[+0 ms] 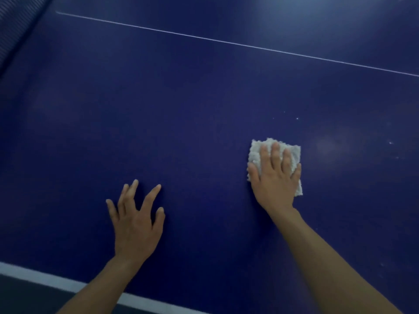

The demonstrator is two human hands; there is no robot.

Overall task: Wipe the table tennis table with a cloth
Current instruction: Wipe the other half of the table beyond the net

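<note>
White edge band (40,277), lower left of the frame: borders the dark blue table tennis table (181,123). Left hand (136,223), lower centre-left: fingers spread and straight, tips on the blue surface, holding nothing. Right hand (275,177), right of centre: flat, fingers straight and together, pressing on the cloth (255,152) (white, nubbly, folded roughly square), which lies on the surface. White specks (297,118): just beyond the cloth. Thin white line (226,43): crosses the upper frame. Net (13,30): upper left corner.

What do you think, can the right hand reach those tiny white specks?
Probably yes: the right hand presses the cloth flat, and only bare table lies between it and the specks just beyond.
</note>
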